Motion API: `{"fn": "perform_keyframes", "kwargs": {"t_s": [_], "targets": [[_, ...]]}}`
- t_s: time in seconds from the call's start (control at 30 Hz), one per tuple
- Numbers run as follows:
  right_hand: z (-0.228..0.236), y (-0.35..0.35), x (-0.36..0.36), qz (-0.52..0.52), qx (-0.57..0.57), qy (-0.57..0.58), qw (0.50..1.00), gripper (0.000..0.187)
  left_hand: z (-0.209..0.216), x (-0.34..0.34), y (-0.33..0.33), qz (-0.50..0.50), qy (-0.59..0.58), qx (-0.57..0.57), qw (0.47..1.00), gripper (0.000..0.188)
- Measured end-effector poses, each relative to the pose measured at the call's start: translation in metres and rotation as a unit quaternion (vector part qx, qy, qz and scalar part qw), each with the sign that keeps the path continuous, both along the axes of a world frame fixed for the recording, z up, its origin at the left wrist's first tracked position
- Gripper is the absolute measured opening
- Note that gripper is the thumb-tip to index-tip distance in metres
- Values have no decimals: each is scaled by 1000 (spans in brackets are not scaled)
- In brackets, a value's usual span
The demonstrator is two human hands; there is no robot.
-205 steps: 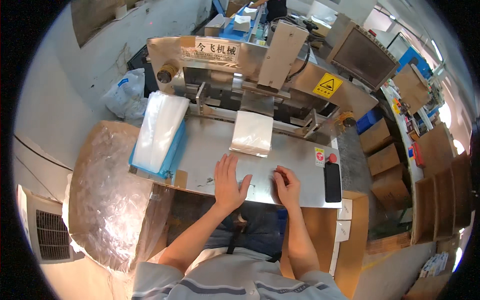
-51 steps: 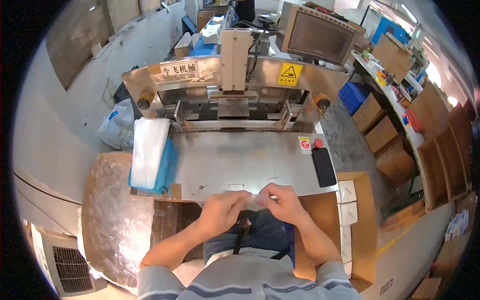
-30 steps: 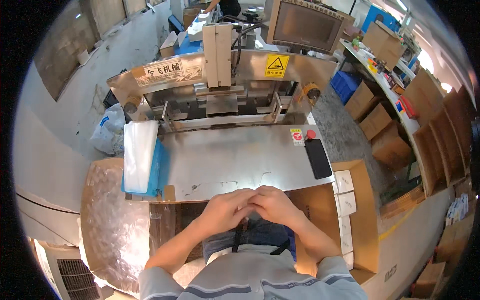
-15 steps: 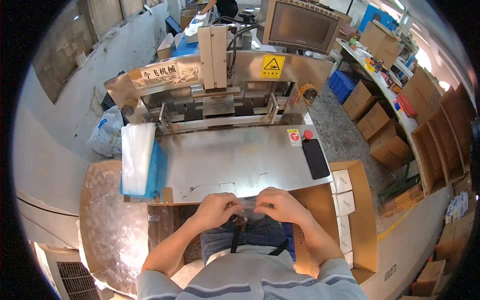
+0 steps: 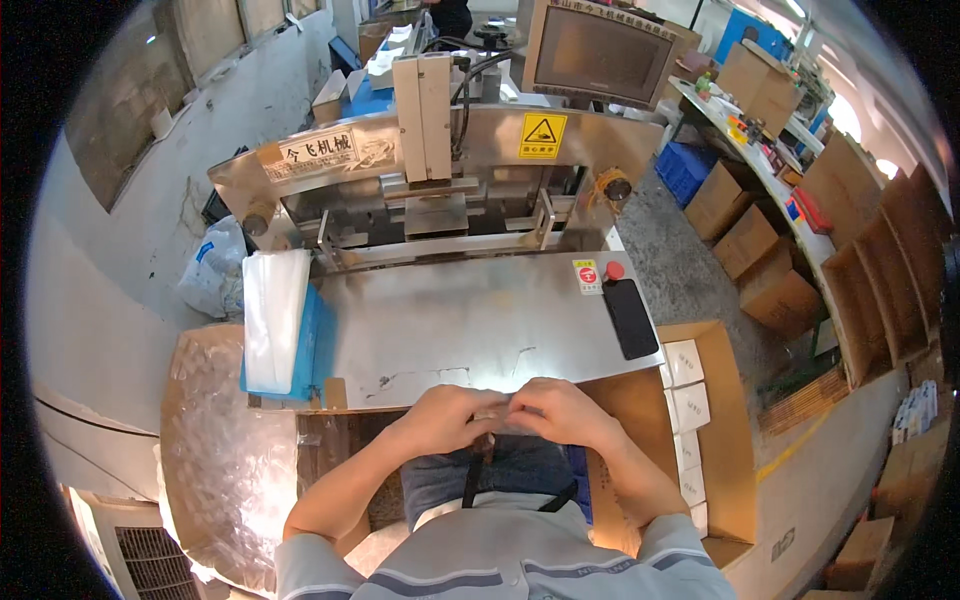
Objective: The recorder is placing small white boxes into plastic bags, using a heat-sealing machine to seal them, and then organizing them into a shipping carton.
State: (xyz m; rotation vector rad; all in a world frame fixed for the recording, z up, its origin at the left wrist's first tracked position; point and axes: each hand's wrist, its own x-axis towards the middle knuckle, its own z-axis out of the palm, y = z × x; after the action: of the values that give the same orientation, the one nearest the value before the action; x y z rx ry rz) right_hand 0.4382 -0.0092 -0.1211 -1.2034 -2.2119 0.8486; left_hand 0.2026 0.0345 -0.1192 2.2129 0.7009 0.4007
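Close in front of my body, at the front edge of the steel worktable (image 5: pixel 440 330), my left hand (image 5: pixel 440 418) and my right hand (image 5: pixel 562 412) are nearly together. Both have their fingers pinched on a small, clear piece of thin plastic (image 5: pixel 512 428). Its exact shape is mostly hidden by the fingers. A stack of whitish plastic sheets or bags (image 5: pixel 275 315) rests on a blue box (image 5: pixel 315 345) at the table's left end. Left of my arm stands a large carton (image 5: pixel 175 400) filled with crumpled clear plastic pieces (image 5: pixel 225 460).
Behind the worktable is a steel machine (image 5: pixel 385 150) with a screen (image 5: pixel 603 55). A red button (image 5: pixel 614 270) and a black phone (image 5: pixel 630 320) are at the table's right end. Right of me, an open carton (image 5: pixel 735 450) holds several small white boxes (image 5: pixel 690 408).
My hands have drawn closer together, the left shifting slightly right, and less of the clear plastic shows between them. In the background, a person's arm has moved out of sight.
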Motion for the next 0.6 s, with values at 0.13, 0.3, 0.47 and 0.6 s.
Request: {"fn": "perform_keyframes", "kwargs": {"t_s": [0.13,0.3,0.47,0.6], "targets": [[2,-2,6,9,-33,-4,999,14,-15,-6,2,-20,34,25,999,21],[-4,-5,14,98,-110,170,974,13,-17,-13,6,-9,30,-42,999,20],[-3,2,22,34,-166,37,985,10,-8,-21,-1,-4,-23,-101,995,19],[-8,2,29,75,-108,66,989,9,28,-18,-21,-38,-93,-126,987,19]]}}
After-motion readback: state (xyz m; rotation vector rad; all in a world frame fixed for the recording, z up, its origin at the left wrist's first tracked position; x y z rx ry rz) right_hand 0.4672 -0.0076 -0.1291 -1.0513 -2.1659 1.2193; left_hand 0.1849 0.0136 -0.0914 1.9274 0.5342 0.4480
